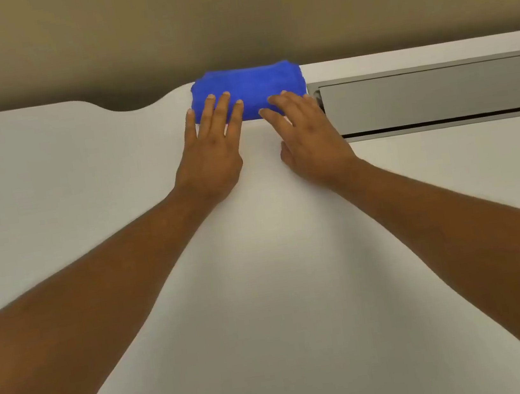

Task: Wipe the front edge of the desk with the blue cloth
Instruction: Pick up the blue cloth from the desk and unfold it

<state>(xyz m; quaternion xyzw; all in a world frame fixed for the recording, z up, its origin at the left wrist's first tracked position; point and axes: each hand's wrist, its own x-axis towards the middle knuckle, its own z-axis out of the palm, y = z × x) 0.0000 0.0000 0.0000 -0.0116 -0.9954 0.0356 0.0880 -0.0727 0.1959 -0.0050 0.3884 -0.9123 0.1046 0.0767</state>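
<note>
On desk (261, 263), blue cloth (255, 80) under hands

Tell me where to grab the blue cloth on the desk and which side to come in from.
Grip the blue cloth along its long near edge, coming from the near side. It lies folded into a thick pad at the far edge of the desk, and the fingers of the left hand and the right hand already rest flat on that edge, so curling them in should pinch the layers together.
</note>
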